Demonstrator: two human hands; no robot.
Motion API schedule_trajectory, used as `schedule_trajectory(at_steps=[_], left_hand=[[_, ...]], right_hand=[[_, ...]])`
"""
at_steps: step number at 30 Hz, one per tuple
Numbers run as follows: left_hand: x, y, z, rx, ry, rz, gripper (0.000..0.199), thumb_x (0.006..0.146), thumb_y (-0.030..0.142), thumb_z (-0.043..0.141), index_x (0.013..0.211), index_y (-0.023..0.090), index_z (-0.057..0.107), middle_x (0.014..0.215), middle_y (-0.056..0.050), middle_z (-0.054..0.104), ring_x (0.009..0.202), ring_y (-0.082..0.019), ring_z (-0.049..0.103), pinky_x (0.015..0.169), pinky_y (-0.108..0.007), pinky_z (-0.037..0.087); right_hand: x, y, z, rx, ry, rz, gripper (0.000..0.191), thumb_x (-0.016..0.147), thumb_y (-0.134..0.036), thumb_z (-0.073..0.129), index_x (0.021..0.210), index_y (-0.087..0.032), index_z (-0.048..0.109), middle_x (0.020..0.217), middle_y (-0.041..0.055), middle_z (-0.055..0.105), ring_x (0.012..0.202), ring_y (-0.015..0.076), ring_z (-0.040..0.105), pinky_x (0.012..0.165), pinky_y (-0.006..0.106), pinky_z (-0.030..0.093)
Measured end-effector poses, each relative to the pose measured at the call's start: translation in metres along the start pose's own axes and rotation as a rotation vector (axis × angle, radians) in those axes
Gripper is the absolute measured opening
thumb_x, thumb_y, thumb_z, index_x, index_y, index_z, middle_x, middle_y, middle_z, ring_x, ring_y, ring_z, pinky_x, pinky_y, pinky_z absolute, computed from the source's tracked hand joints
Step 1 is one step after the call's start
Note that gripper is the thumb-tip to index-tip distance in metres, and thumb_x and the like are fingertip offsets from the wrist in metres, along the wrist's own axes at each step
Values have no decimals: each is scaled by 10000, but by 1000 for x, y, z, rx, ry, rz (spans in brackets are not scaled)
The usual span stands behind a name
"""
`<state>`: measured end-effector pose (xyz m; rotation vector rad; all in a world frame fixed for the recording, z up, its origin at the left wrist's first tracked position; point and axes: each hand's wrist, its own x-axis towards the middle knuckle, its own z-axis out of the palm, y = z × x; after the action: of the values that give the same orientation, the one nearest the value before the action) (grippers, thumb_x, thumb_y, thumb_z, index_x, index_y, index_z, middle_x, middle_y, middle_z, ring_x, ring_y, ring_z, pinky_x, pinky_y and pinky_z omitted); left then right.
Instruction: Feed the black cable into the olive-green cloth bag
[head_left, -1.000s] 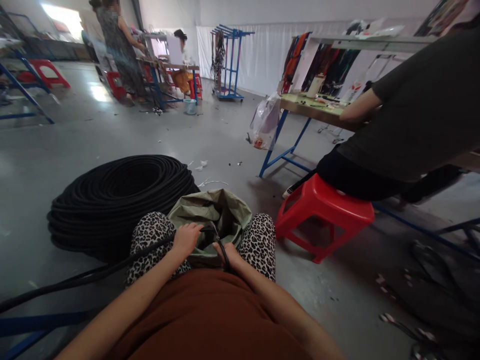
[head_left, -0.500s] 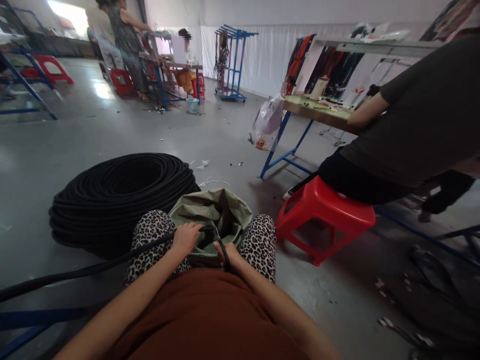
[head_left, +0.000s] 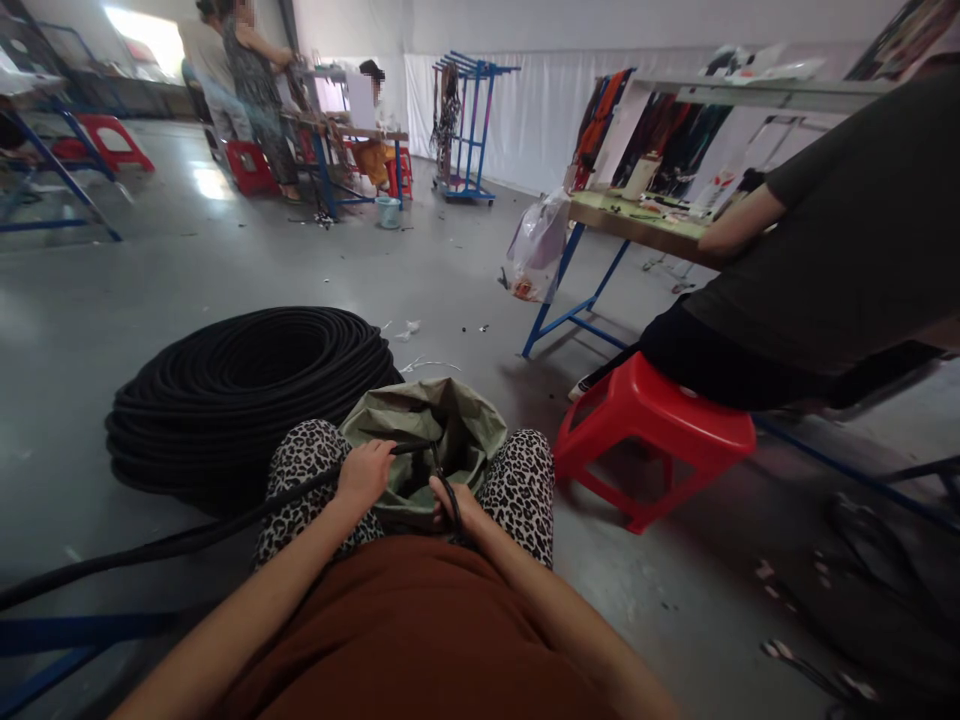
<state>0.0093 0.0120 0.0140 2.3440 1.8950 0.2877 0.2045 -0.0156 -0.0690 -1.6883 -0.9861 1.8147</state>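
Observation:
My left hand [head_left: 365, 474] is closed around a thick black cord [head_left: 176, 541] that runs in from the left edge and across my left knee. A short length of the cord sticks out past my fingers to the right. In my right hand [head_left: 459, 505] is a pair of scissors [head_left: 451, 496], their black handle at my fingers. The blades point up at the cord's end; I cannot tell how far apart they are. Below both hands, between my knees, an olive-green sack [head_left: 478, 424] gapes with a dark inside.
A large coil of black cord [head_left: 225, 400] lies on the floor at front left. To the right, a person in a dark shirt [head_left: 847, 230] sits on a red stool [head_left: 652, 430] at a worktable [head_left: 645, 220]. A blue rack [head_left: 469, 130] stands farther back.
My left hand has shifted slightly left and the cord's end sits a little higher by the scissors. The blades appear closer to the cord. The view has turned slightly.

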Motion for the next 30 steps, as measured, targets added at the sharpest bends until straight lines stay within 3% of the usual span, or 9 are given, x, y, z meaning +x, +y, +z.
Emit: schedule_trajectory(at_steps=[17,30], left_hand=[[0,9,7,-75,29,25,298,916,207,470,1135,163,667,1098,-108,714,1020,-230,656,905,-355,492],[-3,11,12,-64,-31,72,308,916,191,463,1150,162,661,1100,-110,711,1030,-232,647,910,-361,481]], right_hand=[[-3,-3,0,-15,-21,-33,393,927,-496,583,770,-136,572,571,-6,590,434,97,568,453,187,439],[-2,-2,0,30,-27,-30,383,935,-478,578,749,-144,564,590,7,602,452,108,577,477,205,444]])
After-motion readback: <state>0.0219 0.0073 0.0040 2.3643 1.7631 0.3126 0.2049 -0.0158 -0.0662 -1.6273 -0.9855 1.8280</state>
